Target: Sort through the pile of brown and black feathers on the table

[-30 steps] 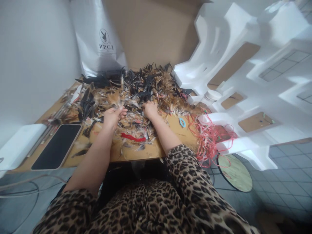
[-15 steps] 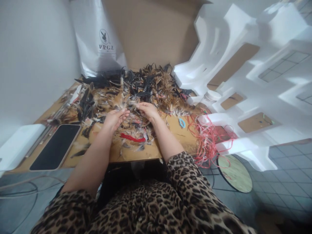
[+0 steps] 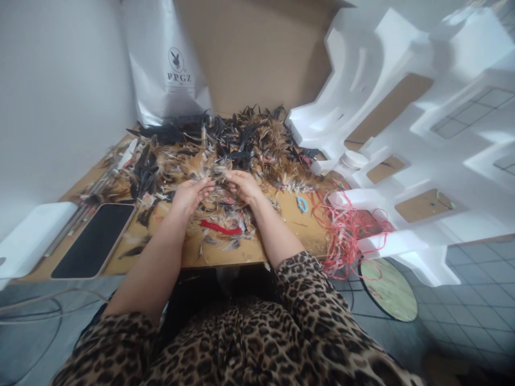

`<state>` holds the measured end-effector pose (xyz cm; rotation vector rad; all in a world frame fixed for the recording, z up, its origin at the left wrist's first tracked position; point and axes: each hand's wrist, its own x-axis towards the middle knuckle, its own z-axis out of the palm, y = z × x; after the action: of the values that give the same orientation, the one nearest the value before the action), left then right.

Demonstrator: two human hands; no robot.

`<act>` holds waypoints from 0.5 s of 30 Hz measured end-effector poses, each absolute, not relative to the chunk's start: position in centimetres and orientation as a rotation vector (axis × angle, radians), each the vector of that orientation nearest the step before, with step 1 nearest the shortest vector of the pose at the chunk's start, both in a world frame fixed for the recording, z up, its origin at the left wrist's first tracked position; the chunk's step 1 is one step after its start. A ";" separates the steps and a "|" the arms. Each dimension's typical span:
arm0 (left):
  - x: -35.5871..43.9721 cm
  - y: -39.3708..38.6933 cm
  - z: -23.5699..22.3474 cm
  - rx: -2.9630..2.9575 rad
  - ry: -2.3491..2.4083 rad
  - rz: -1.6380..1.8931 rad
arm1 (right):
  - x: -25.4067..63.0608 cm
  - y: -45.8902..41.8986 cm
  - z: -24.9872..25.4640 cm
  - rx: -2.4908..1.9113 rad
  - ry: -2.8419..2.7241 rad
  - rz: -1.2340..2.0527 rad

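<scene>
My left hand [image 3: 192, 196] is over the near side of the feather pile, its thumb and forefinger pinched on a brown feather [image 3: 197, 165] that fans up from the fingertips. Just to its right, my right hand [image 3: 243, 185] pinches a small pale-grey feather [image 3: 222, 170]. The fingertips of both hands are close together but apart. Below them, a bundle of red strings [image 3: 220, 228] lies among loose feathers. Behind the hands spreads a heap of black and brown feathers [image 3: 267, 134].
A dark-screened phone [image 3: 94, 241] and a white box-like object [image 3: 36, 236] lie on the left of the table. To the right are a blue ring [image 3: 302, 204], tangled pink string [image 3: 346, 230], a white-lidded jar [image 3: 354, 160] and large white foam pieces [image 3: 422, 225]. A white bag [image 3: 169, 102] stands behind.
The view has shifted slightly, moving the scene a little to the right. Both hands keep nearly the same pose, still pinching feathers.
</scene>
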<state>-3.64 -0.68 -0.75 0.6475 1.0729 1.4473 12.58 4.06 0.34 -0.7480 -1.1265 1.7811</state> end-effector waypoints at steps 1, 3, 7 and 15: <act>-3.6 -0.7 -0.7 0.664 1.070 1.427 | 12.7 4.1 0.3 -0.760 -1.142 1.766; -3.6 -0.8 -0.7 0.686 1.067 1.386 | 12.8 4.2 0.2 -0.788 -1.176 1.730; -3.5 -1.0 -0.7 0.722 1.059 1.325 | 12.8 4.2 0.1 -0.816 -1.207 1.677; -3.4 -0.8 -1.2 0.759 1.040 1.291 | 12.7 4.2 -0.1 -0.813 -1.255 1.609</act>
<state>-3.43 -0.82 -1.20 0.7588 1.0399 1.2913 12.66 4.24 -0.06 -0.8129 -1.2553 1.6085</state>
